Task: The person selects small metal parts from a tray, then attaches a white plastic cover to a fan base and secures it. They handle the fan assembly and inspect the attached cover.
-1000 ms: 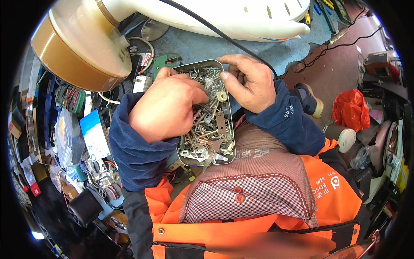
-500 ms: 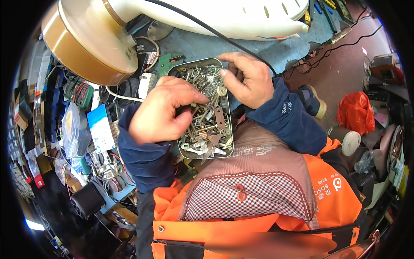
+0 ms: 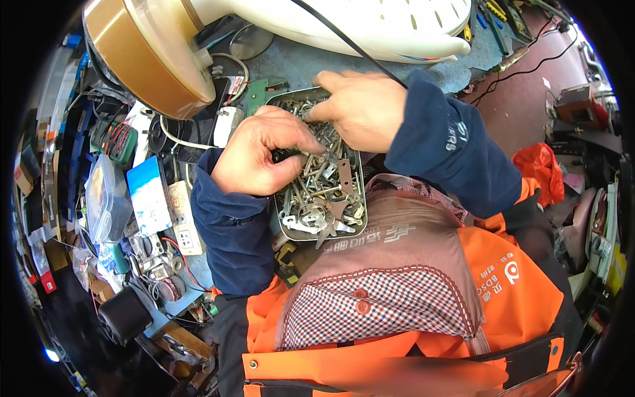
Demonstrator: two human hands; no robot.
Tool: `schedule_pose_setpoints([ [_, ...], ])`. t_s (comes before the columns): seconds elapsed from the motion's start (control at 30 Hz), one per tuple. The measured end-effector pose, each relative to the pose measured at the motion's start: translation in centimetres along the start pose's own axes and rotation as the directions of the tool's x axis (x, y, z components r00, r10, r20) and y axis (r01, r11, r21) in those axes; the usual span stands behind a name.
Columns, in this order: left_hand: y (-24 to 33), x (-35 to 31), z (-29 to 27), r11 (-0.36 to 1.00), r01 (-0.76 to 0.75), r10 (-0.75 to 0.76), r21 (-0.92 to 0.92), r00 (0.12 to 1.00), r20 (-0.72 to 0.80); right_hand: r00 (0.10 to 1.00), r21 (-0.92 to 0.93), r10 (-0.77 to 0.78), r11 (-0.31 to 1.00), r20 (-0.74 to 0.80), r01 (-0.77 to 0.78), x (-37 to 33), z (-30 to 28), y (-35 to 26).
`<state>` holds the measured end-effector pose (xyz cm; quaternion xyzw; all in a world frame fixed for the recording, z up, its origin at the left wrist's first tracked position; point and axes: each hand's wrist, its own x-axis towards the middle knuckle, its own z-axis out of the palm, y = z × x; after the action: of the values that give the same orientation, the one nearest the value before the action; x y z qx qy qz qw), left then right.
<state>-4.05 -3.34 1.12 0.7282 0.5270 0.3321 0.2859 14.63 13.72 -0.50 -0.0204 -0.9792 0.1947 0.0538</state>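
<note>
Under my hands sits a flat metal tin [image 3: 289, 228], full of screws and small metal bits [image 3: 317, 192]. It rests just in front of my body, against my checked apron [image 3: 377, 298]. Past my fingers lie a round gold lamp shade [image 3: 142, 56] and a white plastic part [image 3: 370, 23]. A black cable [image 3: 344, 40] runs over my right hand. Beside my left arm lie a blue box [image 3: 149, 195] and wires. My left hand [image 3: 254, 159] curls down into the screws, fingers bent close together. My right hand [image 3: 360, 109] lies over the far end of the tin, fingers bent down; I cannot tell what either hand pinches.
</note>
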Motion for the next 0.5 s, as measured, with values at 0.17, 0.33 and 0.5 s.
schedule_pose_setpoints([
  [0.17, -0.1, 0.1, -0.1, 0.999, -0.021, 0.022, -0.026, 1.000, 0.020, 0.972, -0.271, 0.133, 0.959, 0.192, -0.077, 1.1, -1.5, -0.7],
  [0.33, -0.1, 0.1, 0.0, 0.999, -0.031, 0.031, -0.041, 1.000, 0.005, 0.997, -0.040, 0.072, 0.996, -0.034, -0.074, 0.8, -0.5, -0.2],
  [0.5, 0.1, 0.0, 0.0, 0.999, -0.017, 0.017, -0.036, 1.000, -0.003, 0.998, -0.015, 0.052, 0.999, 0.029, -0.052, 1.6, 0.0, -0.2],
])
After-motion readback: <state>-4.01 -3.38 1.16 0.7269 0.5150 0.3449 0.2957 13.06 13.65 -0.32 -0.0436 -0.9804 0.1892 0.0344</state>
